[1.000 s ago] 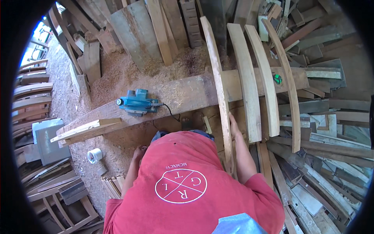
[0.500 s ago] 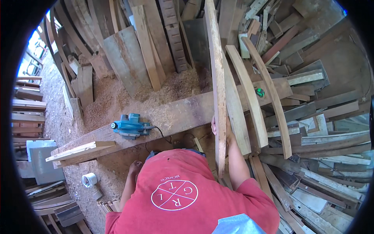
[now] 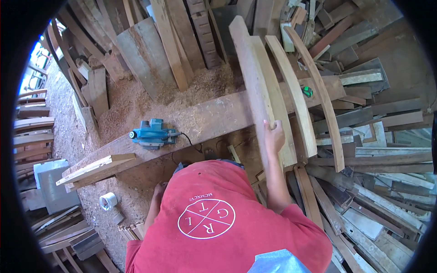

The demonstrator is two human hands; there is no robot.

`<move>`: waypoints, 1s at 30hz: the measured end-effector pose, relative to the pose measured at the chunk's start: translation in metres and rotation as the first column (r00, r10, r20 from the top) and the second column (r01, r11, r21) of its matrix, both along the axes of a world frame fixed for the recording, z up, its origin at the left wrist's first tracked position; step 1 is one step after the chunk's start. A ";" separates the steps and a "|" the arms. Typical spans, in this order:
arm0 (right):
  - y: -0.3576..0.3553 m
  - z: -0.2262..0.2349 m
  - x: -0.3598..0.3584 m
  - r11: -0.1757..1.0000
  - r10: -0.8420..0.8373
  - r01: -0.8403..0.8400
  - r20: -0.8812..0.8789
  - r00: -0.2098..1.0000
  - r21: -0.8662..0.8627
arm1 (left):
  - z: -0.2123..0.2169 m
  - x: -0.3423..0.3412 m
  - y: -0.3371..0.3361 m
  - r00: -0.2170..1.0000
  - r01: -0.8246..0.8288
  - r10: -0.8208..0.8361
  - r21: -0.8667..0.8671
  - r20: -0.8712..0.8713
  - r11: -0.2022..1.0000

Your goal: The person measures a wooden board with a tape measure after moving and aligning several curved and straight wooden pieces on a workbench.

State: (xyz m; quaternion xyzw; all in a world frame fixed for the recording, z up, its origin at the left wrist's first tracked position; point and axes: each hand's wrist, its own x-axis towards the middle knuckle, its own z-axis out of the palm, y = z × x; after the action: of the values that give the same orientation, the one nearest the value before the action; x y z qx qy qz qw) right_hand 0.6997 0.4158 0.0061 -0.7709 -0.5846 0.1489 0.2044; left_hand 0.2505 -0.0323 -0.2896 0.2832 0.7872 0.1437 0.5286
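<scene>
My right hand (image 3: 273, 136) grips the edge of a long curved wooden plank (image 3: 249, 73), which rises from my hand toward the top of the view. It leans beside two similar curved planks (image 3: 293, 93) that rest across a thick wooden beam (image 3: 207, 119). A blue electric planer (image 3: 152, 133) sits on the beam to the left, its cord trailing toward me. My left hand (image 3: 159, 188) hangs low beside my red shirt, below the beam, and is mostly hidden.
Sawdust (image 3: 136, 102) is heaped behind the beam. Boards lean at the back, and scrap planks (image 3: 373, 182) cover the ground on the right. A short stack of boards (image 3: 98, 166) lies on the beam's left end. A white tape roll (image 3: 108, 200) and a grey box (image 3: 50, 189) sit lower left.
My right hand has moved the curved plank rightward and turned it, so its broad face shows instead of its thin edge. The planer and beam stay put.
</scene>
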 end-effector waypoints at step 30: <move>-0.003 -0.081 -0.003 0.828 0.392 -0.548 -0.578 0.716 -0.118 | 0.072 0.084 -0.024 0.967 -0.158 0.131 -0.113 -0.219 0.981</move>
State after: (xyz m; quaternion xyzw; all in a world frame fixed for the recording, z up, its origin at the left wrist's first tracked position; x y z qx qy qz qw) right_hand 0.6972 0.4132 -0.0750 -0.5434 -0.6554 0.4845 0.2010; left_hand 0.3342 -0.0562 -0.2178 0.2035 0.8650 0.0996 0.4477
